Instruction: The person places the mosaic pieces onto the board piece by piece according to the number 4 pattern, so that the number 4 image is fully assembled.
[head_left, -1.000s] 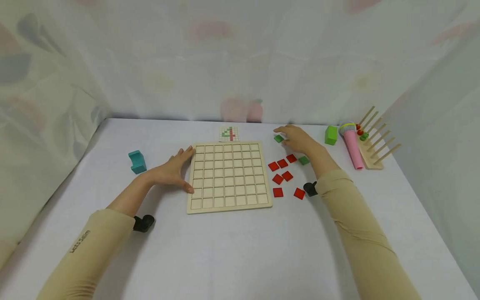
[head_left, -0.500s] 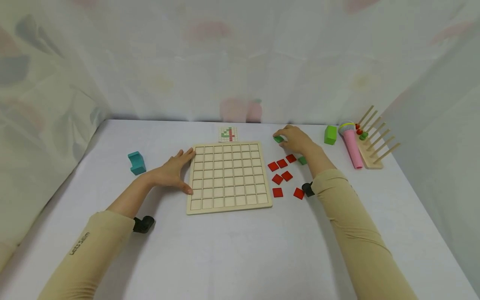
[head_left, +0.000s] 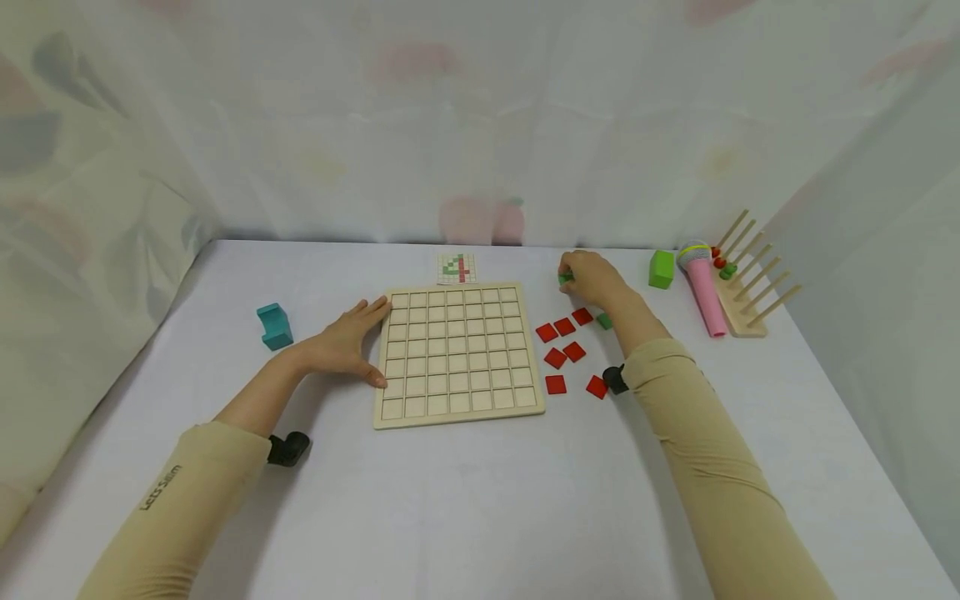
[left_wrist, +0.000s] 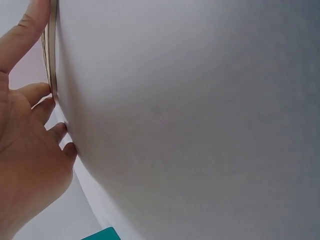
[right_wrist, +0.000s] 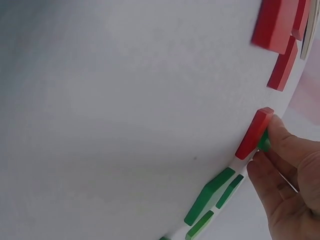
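Observation:
A pale wooden grid board (head_left: 457, 358) with square cells lies in the middle of the table. My left hand (head_left: 341, 346) rests spread along its left edge, thumb and fingertips touching the rim, as the left wrist view also shows. Beyond the board's right side, my right hand (head_left: 596, 279) pinches a green square tile (head_left: 566, 278) between thumb and fingers; most of that tile is hidden by the fingers. Several red tiles (head_left: 556, 358) lie between the board and my right forearm. Another green tile (head_left: 604, 321) sits near the right wrist, with more green pieces (right_wrist: 210, 197) in the right wrist view.
A small card with a red and green grid pattern (head_left: 456, 268) lies behind the board. At left stands a teal notched block (head_left: 275, 327). On the right are a green block (head_left: 662, 269), a pink toy microphone (head_left: 705, 296) and a wooden peg stand (head_left: 748, 327).
My right thumb and fingers have closed on the far green tile and drawn it slightly to the right. My left hand has stayed on the board's edge.

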